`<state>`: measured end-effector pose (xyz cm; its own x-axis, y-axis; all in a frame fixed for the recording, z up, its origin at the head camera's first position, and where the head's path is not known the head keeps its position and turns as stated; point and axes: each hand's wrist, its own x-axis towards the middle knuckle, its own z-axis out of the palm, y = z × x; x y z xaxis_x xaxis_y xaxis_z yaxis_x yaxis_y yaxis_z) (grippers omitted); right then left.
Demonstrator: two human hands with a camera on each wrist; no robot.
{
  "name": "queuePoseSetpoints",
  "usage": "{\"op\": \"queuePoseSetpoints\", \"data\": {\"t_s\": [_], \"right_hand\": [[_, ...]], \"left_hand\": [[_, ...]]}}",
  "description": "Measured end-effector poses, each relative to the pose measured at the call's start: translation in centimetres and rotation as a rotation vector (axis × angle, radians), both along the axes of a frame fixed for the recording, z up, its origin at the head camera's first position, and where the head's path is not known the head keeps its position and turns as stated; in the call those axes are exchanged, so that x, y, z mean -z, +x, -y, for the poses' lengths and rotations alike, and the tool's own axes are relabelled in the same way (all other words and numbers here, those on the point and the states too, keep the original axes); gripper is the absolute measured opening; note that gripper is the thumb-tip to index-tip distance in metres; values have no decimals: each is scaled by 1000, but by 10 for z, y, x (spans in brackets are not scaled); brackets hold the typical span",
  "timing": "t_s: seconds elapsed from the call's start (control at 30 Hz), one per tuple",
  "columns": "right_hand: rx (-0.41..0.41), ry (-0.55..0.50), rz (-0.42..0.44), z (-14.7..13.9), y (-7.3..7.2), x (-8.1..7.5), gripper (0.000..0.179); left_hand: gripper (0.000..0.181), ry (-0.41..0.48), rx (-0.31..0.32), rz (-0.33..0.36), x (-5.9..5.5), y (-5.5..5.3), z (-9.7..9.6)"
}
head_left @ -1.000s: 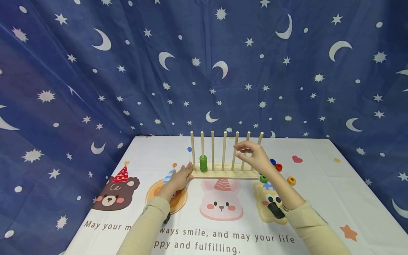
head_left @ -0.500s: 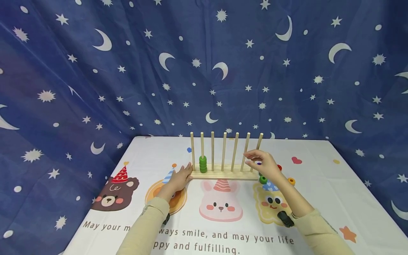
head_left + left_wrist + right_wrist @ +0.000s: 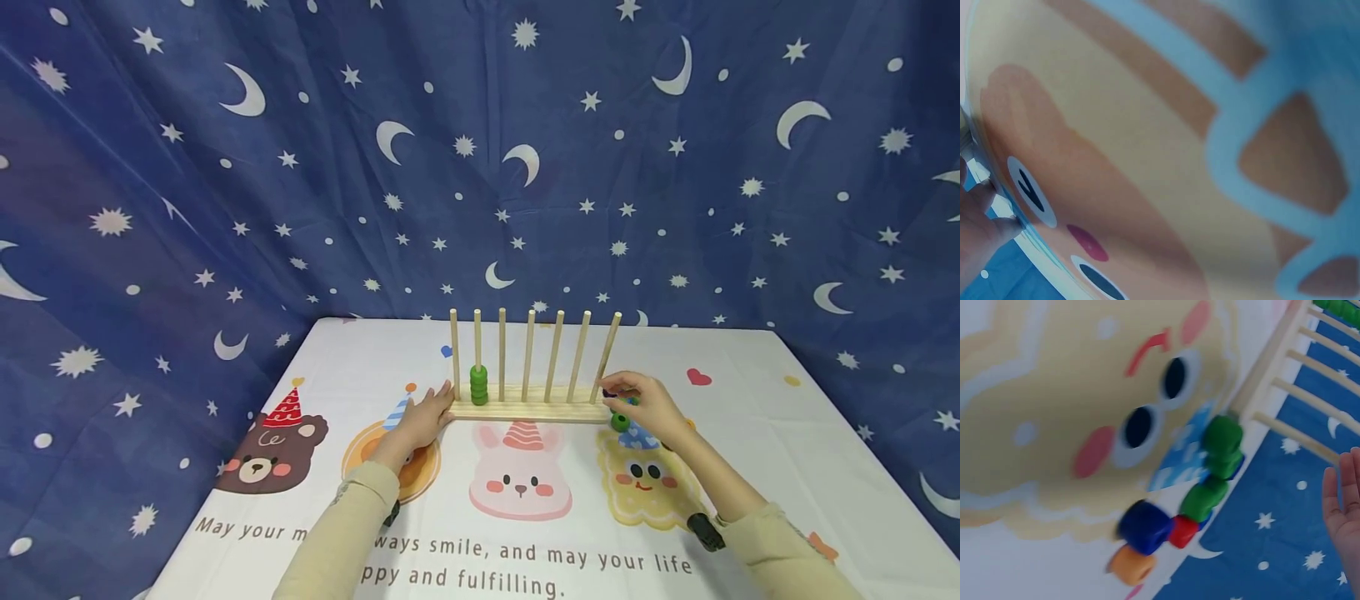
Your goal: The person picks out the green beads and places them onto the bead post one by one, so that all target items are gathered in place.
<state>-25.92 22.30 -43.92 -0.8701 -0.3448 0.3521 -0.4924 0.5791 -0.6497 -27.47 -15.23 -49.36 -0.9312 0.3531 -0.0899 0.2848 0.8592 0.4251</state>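
A person's two hands work at a wooden peg rack on a bench covered with a white cloth printed with cartoon animal faces. The rack stands between the hands. The left hand rests at the rack's left end, fingers spread, the fingertips touching the end of the base and gripping nothing. The right hand is just past the rack's right end, reaching over a cluster of loose beads; its thumb and fingers are apart, with a moderate gap, and no bead shows held between them. Whether a fingertip touches a bead cannot be told. The rack is pale, plain wood: a long, low base with seven thin round pegs rising in a single row. A short stack of green beads sits low on the second peg from the left, well apart from the right hand. The loose beads lie close together near the base's right end. The right wrist view shows them blurred but bright: several green beads nearest the base, then a red bead, a dark blue bead beside it and an orange bead farthest out. They are small, chunky and rounded; the orange one shows its hole.
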Motion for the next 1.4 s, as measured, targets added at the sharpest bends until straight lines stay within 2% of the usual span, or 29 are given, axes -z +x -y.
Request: {"op": "queuePoseSetpoints", "data": {"t_s": [0.27, 0.5, 0.6, 0.97, 1.2, 1.4], "right_hand": [[51, 41, 48, -17, 5, 12, 21], [43, 51, -1, -23, 8, 18, 23], [58, 63, 4, -26, 7, 20, 23], [61, 117, 232, -35, -3, 33, 27], [71, 104, 240, -34, -8, 44, 27], [96, 122, 295, -32, -11, 47, 28]], "left_hand": [[53, -13, 5, -1, 0, 1, -1], [53, -11, 9, -4, 1, 1, 0], [53, -16, 11, -9, 2, 0, 0], [53, -10, 10, -1, 0, 1, 0], [51, -19, 6, -14, 1, 1, 0], [50, -5, 3, -10, 0, 2, 0]]}}
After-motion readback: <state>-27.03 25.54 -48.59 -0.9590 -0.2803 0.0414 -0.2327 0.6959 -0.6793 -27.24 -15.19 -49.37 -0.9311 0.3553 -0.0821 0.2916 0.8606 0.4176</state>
